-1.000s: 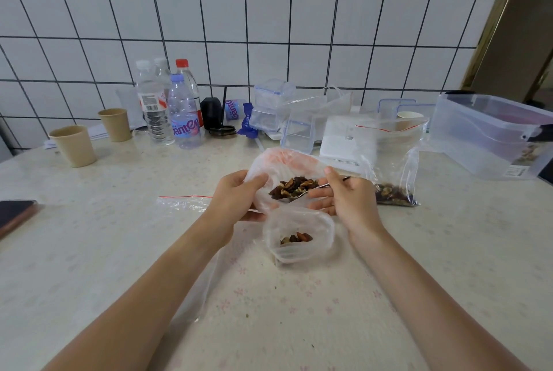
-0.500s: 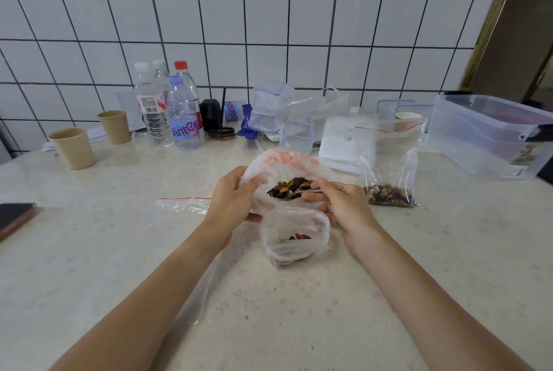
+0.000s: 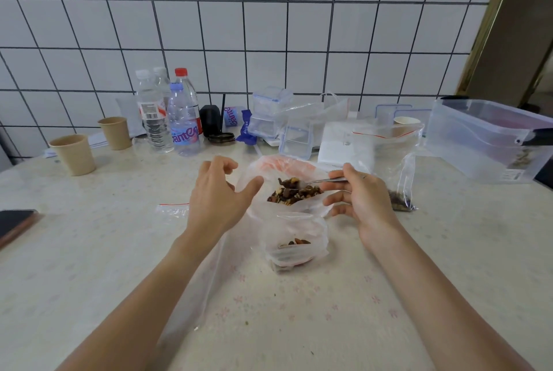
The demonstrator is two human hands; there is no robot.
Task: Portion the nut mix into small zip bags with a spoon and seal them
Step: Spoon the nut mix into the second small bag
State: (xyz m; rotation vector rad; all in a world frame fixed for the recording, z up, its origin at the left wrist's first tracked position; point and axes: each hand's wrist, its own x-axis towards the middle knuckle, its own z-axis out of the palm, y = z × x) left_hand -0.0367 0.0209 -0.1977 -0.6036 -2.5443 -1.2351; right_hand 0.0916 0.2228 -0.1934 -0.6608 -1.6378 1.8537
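Small zip bag [image 3: 294,246]: nearest, at table centre, mouth open, a few nuts at its bottom.
Nut mix bag [image 3: 287,188]: just behind it at 12 o'clock, open, brown mix heaped inside.
Left hand [image 3: 217,197]: at 9 o'clock of the mix bag, fingers spread and relaxed, holding nothing; thumb near the bag's rim.
Right hand [image 3: 363,200]: at 3 o'clock, thumb and fingers pinching a spoon [image 3: 314,182] whose loaded bowl sits over the mix.
Filled zip bag [image 3: 398,173]: at 2 o'clock, upright.
Far edge: bottles [image 3: 179,119], paper cups [image 3: 74,155], clear bin [image 3: 490,137].
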